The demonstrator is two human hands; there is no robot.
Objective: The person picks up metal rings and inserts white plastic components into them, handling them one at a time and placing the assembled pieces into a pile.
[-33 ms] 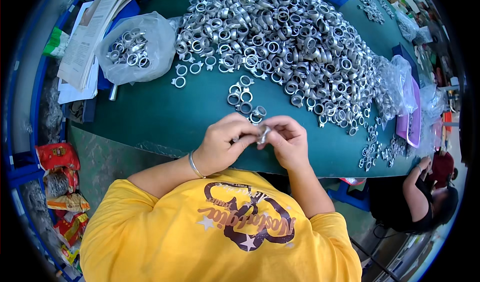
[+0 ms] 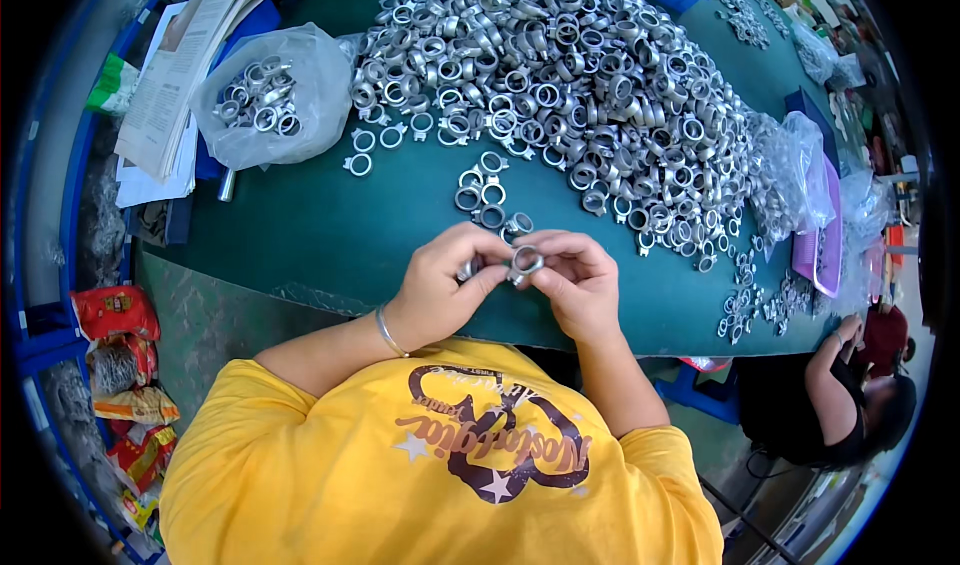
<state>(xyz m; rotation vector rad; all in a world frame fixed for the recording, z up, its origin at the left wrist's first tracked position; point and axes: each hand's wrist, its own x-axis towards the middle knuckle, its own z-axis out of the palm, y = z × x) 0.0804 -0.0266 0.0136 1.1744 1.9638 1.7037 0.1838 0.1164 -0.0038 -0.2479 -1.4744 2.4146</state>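
At the far left of the frame we see snack packets [image 2: 115,315] in red and orange lying below the bench edge, and above them, in the upper left, a stack of papers [image 2: 175,70]. Just right of the papers sits a clear plastic bag [image 2: 290,105] with a few metal rings inside. The green bench [image 2: 320,230] spreads across the middle.

Our left hand [image 2: 440,285] sits at the near edge of the bench, its fingers curled shut on a small metal ring piece [image 2: 468,268], only partly visible. A thin bracelet [image 2: 388,331] circles that wrist. Touching it, our right hand [image 2: 575,280] pinches a metal ring [image 2: 526,261] between thumb and fingers, held just above the bench at centre frame.

Just above the hands lie a few loose rings [image 2: 485,197], and beyond them a big heap of rings [image 2: 560,75] fills the upper middle. At right, more plastic bags [image 2: 800,170] lie. In the lower right another person [image 2: 850,395] sits.
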